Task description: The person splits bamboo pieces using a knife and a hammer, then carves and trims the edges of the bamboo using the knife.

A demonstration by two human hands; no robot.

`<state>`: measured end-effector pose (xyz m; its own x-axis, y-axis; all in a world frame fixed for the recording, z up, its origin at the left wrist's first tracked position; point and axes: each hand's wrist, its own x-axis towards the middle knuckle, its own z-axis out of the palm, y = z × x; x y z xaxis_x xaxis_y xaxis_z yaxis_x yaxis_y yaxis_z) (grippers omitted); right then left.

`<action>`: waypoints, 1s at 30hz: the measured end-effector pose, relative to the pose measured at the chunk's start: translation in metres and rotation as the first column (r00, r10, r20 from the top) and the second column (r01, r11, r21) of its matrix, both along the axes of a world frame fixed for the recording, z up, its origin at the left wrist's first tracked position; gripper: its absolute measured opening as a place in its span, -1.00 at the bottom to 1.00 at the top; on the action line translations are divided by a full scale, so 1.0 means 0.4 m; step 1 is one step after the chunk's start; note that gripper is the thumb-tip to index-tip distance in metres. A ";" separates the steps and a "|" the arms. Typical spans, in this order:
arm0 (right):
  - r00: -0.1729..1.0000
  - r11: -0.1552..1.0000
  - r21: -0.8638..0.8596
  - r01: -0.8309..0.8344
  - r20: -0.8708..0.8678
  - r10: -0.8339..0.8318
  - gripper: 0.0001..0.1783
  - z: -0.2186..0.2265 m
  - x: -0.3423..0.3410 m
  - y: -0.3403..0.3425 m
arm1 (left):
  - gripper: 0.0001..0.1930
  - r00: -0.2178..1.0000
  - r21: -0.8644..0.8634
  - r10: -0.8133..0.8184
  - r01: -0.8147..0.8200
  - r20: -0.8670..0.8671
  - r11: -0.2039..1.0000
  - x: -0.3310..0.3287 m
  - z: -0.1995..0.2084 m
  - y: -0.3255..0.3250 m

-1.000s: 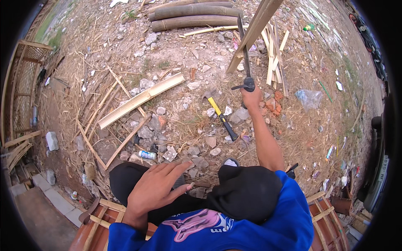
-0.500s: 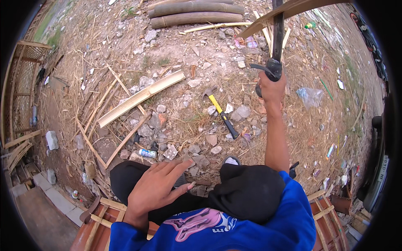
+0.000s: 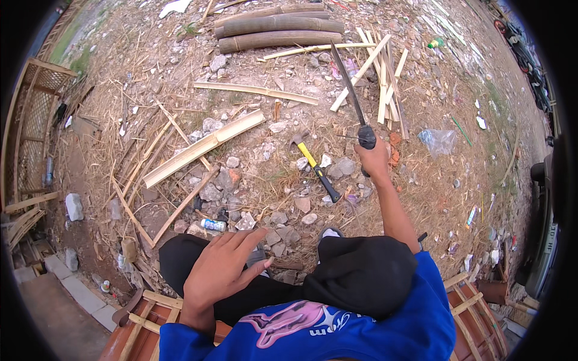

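My right hand (image 3: 376,158) grips the black-wrapped handle of a machete (image 3: 350,87), its long dark blade pointing up and slightly left over the ground. My left hand (image 3: 223,265) lies palm down over my left knee, fingers stretched out and holding nothing. Beyond the machete's left side, a split bamboo strip (image 3: 256,90) rests on the rubble. Several narrow bamboo strips (image 3: 383,84) lie crossed in a pile to the right of the blade. A wide half-round bamboo piece (image 3: 205,147) is on the ground ahead of my left hand.
A hammer (image 3: 314,167) with a yellow and black handle lies between my hands' reach, among stones. Whole bamboo poles (image 3: 280,41) are stacked at the far side. A clear plastic bag (image 3: 438,142), a small can (image 3: 213,225) and a parked vehicle (image 3: 545,240) at right are also around.
The bamboo strip that was on the machete's blade has come off and lies on the ground to the left. My right hand has lowered and tilted the machete leftward; my left hand stays put.
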<state>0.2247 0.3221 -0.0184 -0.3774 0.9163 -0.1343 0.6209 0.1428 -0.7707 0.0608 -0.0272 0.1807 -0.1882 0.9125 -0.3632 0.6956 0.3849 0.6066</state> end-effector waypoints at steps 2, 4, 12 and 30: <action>0.999 0.999 -0.036 0.000 -0.048 -0.002 -0.64 -0.026 0.021 -0.034 | -0.44 0.999 0.068 -0.038 0.038 -0.008 0.997 0.013 0.000 -0.001; 0.993 0.993 -0.119 -0.016 -0.118 0.002 -0.62 -0.023 0.037 -0.095 | -0.45 0.997 0.128 -0.079 0.081 -0.020 0.988 0.018 0.008 -0.009; 0.997 0.944 -0.324 0.070 -0.002 -0.075 -0.61 -0.172 0.168 -0.249 | -0.43 0.994 0.101 -0.101 0.104 -0.038 0.989 0.038 0.013 -0.024; 0.884 0.749 0.471 -0.466 0.289 0.368 -0.54 -0.183 0.038 0.055 | -0.40 0.996 -0.007 -0.077 0.078 0.054 0.997 0.061 0.138 -0.033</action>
<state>0.2399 0.3440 -0.0918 -0.7548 0.6213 0.2104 0.5151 0.7600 -0.3962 0.0851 -0.0404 0.2359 -0.0973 0.9201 -0.3793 0.6902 0.3370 0.6403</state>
